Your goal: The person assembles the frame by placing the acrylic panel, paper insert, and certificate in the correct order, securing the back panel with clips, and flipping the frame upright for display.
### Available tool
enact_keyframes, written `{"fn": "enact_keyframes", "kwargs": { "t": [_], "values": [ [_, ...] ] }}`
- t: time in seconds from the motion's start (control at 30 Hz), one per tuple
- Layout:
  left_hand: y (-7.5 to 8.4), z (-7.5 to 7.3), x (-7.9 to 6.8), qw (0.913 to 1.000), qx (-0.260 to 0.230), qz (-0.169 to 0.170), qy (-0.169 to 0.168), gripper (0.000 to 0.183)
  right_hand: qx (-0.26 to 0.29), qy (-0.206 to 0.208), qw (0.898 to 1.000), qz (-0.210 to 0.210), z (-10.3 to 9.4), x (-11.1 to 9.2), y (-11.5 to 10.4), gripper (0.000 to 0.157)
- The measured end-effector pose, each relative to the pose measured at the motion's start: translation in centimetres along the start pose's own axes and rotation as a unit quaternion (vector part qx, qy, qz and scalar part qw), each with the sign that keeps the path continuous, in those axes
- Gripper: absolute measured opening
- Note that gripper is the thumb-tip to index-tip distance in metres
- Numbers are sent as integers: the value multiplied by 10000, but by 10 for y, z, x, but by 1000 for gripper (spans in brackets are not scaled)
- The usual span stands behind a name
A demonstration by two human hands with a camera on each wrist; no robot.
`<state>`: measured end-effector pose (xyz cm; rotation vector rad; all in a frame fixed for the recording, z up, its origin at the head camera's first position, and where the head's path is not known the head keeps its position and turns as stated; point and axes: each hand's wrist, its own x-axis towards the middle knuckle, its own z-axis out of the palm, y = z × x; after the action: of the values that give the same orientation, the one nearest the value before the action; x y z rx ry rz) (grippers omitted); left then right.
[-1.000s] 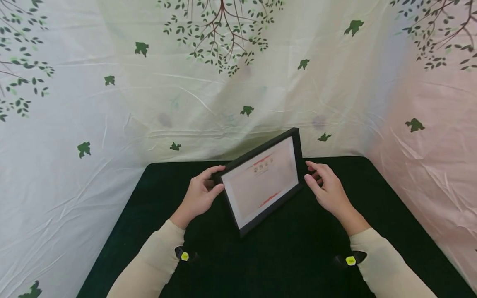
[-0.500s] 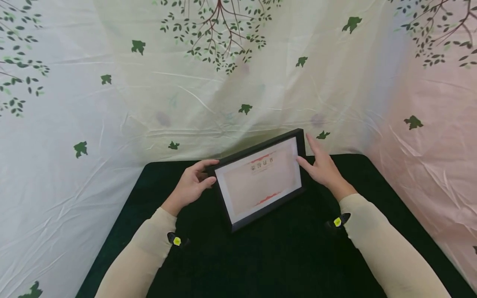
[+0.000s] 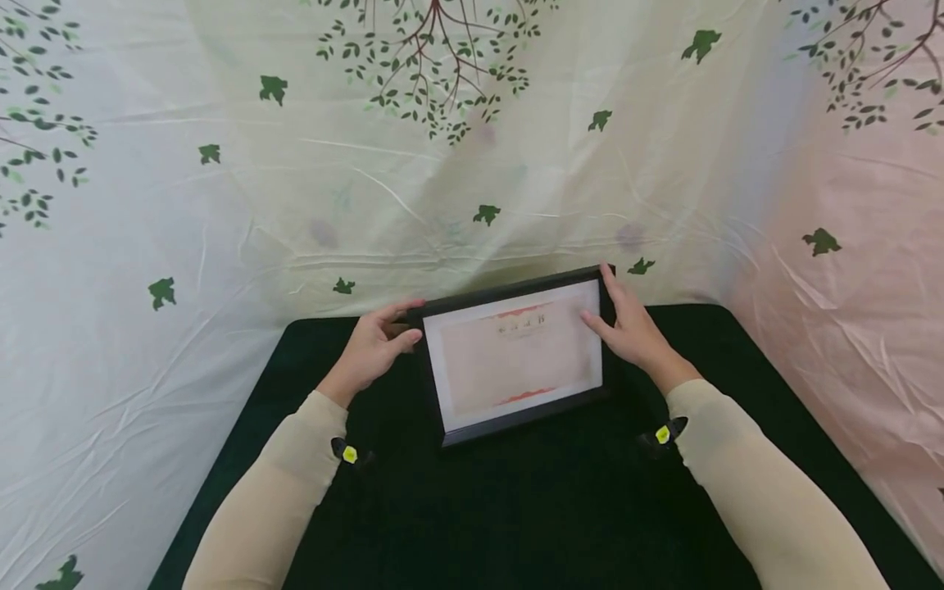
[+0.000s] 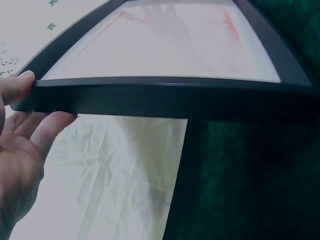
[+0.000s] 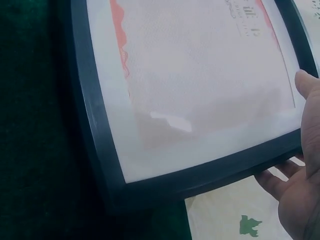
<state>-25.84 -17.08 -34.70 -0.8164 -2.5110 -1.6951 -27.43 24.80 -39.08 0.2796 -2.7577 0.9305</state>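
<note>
A black picture frame [image 3: 519, 352] with a pale certificate behind its front leans back above the dark green tabletop, its right side a little higher than its left. My left hand [image 3: 372, 348] pinches the upper left corner. In the left wrist view the thumb [image 4: 22, 82] lies on the border's front edge, with fingers behind. At the upper right, my right hand [image 3: 637, 332] holds the frame's side. The right wrist view has that thumb [image 5: 305, 82] over the front border and fingers behind it. The frame's back is hidden.
A dark green cloth [image 3: 516, 508] covers the table. Behind it hangs a pale curtain [image 3: 398, 197] printed with branches and leaves, turning pinkish on the right [image 3: 848, 328]. Each sleeved wrist wears a black band with a yellow-green piece.
The right hand, at first apart from the frame, has moved up to its right side and taken hold. The frame has turned to face me more squarely and tilts less, its left side shifting left.
</note>
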Motion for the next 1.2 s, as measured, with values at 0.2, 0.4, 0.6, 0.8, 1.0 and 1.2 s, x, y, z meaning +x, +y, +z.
{"fn": "enact_keyframes", "kwargs": {
  "t": [0.2, 0.4, 0.6, 0.8, 1.0, 1.2],
  "values": [
    [-14, -4, 5, 9997, -146, -58, 208, 46, 16, -22, 10000, -1, 1, -10, 0, 84],
    [-45, -8, 13, 9988, -140, 1, 469, 46, 58, -30, 10000, -31, 1, -19, -6, 82],
    [-42, -8, 20, 9987, -28, -131, 492, 47, 117, -46, 9999, -47, -2, -27, -8, 80],
    [-51, -7, 29, 9981, -9, -140, 594, 50, 218, -12, 9996, -160, -3, -34, -9, 79],
    [-54, -5, 29, 9979, 157, 134, 615, 51, 161, 13, 9998, -120, -1, -37, -7, 80],
    [-60, 1, 26, 9822, 1437, 889, 821, 53, 35, 103, 9999, -63, 1, -38, -6, 82]
  ]
}}
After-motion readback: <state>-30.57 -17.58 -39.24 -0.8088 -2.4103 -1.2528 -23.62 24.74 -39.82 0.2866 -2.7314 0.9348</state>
